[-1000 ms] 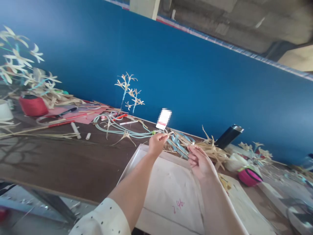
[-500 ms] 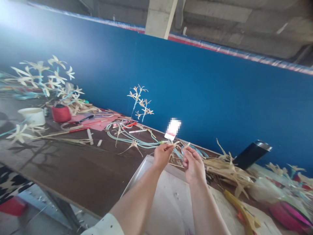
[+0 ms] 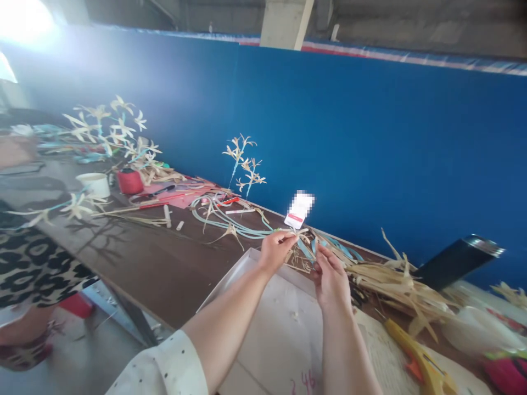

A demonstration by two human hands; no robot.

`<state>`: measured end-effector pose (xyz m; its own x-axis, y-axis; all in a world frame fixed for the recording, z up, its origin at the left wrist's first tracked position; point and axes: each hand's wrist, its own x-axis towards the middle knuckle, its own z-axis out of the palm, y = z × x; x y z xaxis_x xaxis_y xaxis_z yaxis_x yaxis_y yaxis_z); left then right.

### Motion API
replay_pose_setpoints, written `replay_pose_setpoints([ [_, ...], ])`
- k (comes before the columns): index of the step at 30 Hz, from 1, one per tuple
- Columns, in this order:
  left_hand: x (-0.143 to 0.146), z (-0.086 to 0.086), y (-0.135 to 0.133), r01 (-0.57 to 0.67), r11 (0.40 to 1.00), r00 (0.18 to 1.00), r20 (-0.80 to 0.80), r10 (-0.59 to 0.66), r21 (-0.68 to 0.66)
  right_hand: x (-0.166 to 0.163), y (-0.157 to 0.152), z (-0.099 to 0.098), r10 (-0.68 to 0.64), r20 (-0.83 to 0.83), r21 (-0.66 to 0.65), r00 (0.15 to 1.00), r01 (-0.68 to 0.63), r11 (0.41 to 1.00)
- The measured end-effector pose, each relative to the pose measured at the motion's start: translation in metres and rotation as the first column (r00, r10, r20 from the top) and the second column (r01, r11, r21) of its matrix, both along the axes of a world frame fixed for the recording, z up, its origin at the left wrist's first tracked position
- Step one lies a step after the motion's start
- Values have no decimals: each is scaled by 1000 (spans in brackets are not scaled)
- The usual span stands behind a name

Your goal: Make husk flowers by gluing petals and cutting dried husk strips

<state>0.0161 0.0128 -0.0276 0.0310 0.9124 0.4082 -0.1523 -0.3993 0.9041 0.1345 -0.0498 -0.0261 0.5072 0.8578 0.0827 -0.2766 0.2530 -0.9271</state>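
Note:
In the head view my left hand (image 3: pixel 275 253) is closed in a pinch above the far edge of a shallow white box (image 3: pixel 267 323). Its fingertips hold a small pale husk flower (image 3: pixel 303 235), whose petals stick out to the right. My right hand (image 3: pixel 332 277) is closed too, thumb and fingers together, a short gap to the right of the flower. Whatever sits between its fingertips is too small to make out. Behind both hands lie light-blue strips (image 3: pixel 305 251) and a bundle of dry husks (image 3: pixel 382 277).
A lit phone (image 3: pixel 293 220) leans by the blue partition (image 3: pixel 370 148). To the right are a black thermos (image 3: pixel 455 263) and a yellow glue gun (image 3: pixel 424 359). Finished flower sprays (image 3: pixel 123 129), a white cup (image 3: pixel 97 186) and red thread (image 3: pixel 130 182) stand left. Another person's patterned clothing (image 3: pixel 37 263) shows.
The view has turned slightly left, bringing another person into sight. A pale strip visible in my right fingertips earlier no longer shows clearly. My left hand keeps its pinch on the flower.

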Motion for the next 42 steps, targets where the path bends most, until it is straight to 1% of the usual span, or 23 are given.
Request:
replay_pose_setpoints([
  [3,-1,3,0,53,998,997,57,-51,-29,1,-1,-1,17,22,-38,1000,-16,999],
  [7,-1,4,1,169,980,978,141,-153,-109,-2,-3,0,43,120,-111,992,-30,993],
  [10,-1,5,0,219,966,972,113,-204,-140,-5,-5,2,84,172,-150,982,-58,987],
  [13,-1,5,-2,248,960,969,47,-243,-130,-6,-5,3,87,191,-157,978,-57,986],
  [17,-2,7,-3,264,957,963,-17,-268,-122,-6,-5,4,69,163,-146,984,-45,988],
  [20,-2,8,-3,274,949,961,11,-276,-152,-4,-6,4,57,102,-132,993,-44,990],
  [22,-2,8,-3,283,945,959,33,-282,-165,-4,-6,4,88,58,-127,994,-80,989],
  [26,-3,8,-1,288,947,958,44,-285,-144,-4,-8,6,183,-6,-94,983,-183,979],
  [28,-3,8,-1,284,951,959,40,-281,-120,-4,-8,6,201,-34,-88,979,-204,975],
  [31,-2,8,0,277,955,961,35,-275,-106,-3,-6,4,180,-86,-116,980,-189,975],
  [33,-2,9,-1,272,956,962,43,-269,-111,-1,-5,1,130,-110,-166,985,-147,975],
  [35,-1,10,-2,253,959,967,50,-249,-126,0,-4,-1,107,-123,-224,987,-132,966],
  [36,-1,11,-2,237,963,971,48,-233,-131,0,-4,-2,121,-127,-244,984,-150,958],
  [38,-1,12,-3,200,972,980,33,-197,-122,-1,-4,-2,193,-136,-252,972,-222,942],
  [40,0,11,-4,163,983,987,13,-162,-81,-4,-5,0,261,-145,-218,954,-288,932],
  [42,1,9,-4,133,990,991,-7,-134,-36,-6,-6,1,282,-160,-168,946,-308,937],
])
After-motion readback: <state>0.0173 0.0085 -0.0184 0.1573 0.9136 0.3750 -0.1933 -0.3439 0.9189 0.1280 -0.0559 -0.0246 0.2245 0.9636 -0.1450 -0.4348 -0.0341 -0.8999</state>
